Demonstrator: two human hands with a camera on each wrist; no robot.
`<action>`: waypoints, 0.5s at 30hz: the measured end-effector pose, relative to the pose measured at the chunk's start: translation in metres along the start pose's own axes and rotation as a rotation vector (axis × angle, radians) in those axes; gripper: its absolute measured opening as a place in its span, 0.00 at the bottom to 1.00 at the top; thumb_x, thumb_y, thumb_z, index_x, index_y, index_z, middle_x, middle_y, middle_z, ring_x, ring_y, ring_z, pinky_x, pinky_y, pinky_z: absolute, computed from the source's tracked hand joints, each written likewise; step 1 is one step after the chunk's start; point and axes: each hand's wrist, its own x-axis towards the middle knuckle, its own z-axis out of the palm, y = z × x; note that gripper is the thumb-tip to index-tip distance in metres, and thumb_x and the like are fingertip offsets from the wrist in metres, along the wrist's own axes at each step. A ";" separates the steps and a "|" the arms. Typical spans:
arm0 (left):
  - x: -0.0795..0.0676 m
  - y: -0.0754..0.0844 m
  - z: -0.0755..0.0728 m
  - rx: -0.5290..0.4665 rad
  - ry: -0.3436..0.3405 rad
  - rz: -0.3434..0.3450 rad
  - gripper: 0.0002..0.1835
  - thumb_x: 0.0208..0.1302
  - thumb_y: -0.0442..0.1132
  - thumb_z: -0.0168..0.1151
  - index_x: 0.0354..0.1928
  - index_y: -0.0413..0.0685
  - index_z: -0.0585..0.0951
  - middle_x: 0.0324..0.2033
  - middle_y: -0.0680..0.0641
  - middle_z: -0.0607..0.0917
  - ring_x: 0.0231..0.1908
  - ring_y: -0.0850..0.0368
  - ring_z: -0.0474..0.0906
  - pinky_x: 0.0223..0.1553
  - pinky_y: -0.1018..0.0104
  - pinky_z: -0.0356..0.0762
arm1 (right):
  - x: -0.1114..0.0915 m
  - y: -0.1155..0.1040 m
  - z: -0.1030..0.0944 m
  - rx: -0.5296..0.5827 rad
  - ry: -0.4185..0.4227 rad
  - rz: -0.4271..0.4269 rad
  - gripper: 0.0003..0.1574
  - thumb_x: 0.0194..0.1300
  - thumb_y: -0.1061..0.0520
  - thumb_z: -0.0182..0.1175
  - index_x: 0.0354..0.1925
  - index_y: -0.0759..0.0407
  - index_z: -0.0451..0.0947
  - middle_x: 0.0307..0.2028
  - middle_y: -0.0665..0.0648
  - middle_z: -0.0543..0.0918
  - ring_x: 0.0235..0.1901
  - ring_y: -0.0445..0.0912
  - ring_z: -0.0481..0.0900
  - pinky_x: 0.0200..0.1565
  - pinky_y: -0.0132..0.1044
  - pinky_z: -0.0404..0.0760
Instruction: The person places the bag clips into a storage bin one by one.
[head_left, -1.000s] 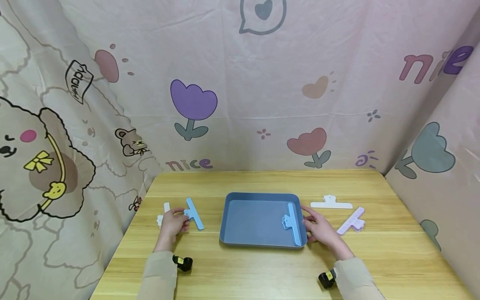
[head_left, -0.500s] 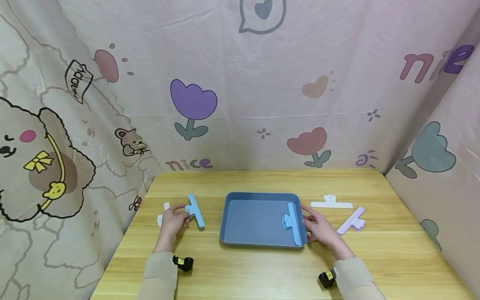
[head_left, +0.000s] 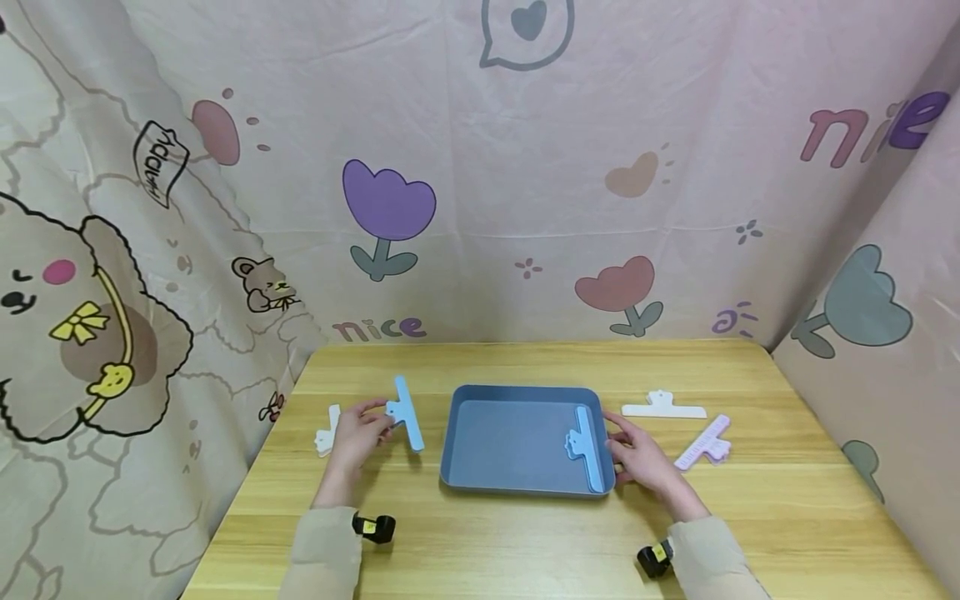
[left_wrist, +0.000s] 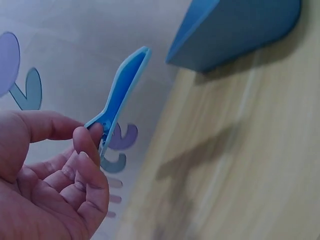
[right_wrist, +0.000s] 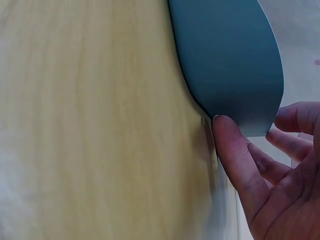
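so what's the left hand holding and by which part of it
The left hand holds a blue clip, pinched with the fingers at its short handle tab.

The blue clips (head_left: 408, 414) and matt tray (head_left: 502, 446) look plastic, the table (head_left: 525, 542) glossy wood, the backdrop (head_left: 480, 283) cloth.

The left arm (head_left: 321, 550) and right arm (head_left: 716, 558) reach forward, well apart, in beige sleeves (head_left: 330, 533) that leave the wrists (head_left: 337, 490) bare. The left hand (head_left: 360, 435) pinches with its fingertips (left_wrist: 85, 140), its lower fingers curled towards the palm (left_wrist: 40, 215). The right hand (head_left: 643, 458) angles inwards, fingers (right_wrist: 298, 115) extended, thumb (right_wrist: 239, 160) apart from them.
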 end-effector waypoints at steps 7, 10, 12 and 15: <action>-0.011 0.014 0.017 -0.001 -0.023 0.109 0.23 0.62 0.26 0.61 0.60 0.32 0.74 0.30 0.40 0.85 0.23 0.58 0.78 0.25 0.66 0.77 | -0.001 0.000 0.001 0.033 -0.006 -0.019 0.36 0.73 0.67 0.47 0.75 0.60 0.53 0.58 0.79 0.68 0.36 0.54 0.83 0.28 0.48 0.84; -0.013 0.018 0.026 -0.007 -0.034 0.118 0.23 0.62 0.26 0.61 0.60 0.32 0.74 0.32 0.37 0.84 0.23 0.58 0.78 0.25 0.66 0.77 | -0.001 0.000 0.001 0.031 0.001 -0.016 0.36 0.72 0.67 0.48 0.75 0.60 0.53 0.58 0.79 0.69 0.35 0.53 0.83 0.28 0.48 0.84; -0.014 0.021 0.032 -0.003 -0.042 0.111 0.22 0.62 0.26 0.61 0.60 0.32 0.75 0.32 0.37 0.84 0.23 0.59 0.78 0.26 0.66 0.77 | -0.002 0.000 0.000 0.031 -0.003 -0.017 0.36 0.72 0.67 0.48 0.75 0.61 0.54 0.58 0.79 0.69 0.35 0.53 0.83 0.29 0.48 0.84; -0.016 0.026 0.041 -0.017 -0.061 0.106 0.22 0.62 0.24 0.61 0.59 0.30 0.74 0.32 0.35 0.84 0.22 0.58 0.77 0.25 0.67 0.76 | -0.002 0.001 -0.001 0.032 -0.013 -0.019 0.36 0.71 0.67 0.48 0.74 0.63 0.53 0.58 0.79 0.69 0.35 0.54 0.83 0.30 0.48 0.84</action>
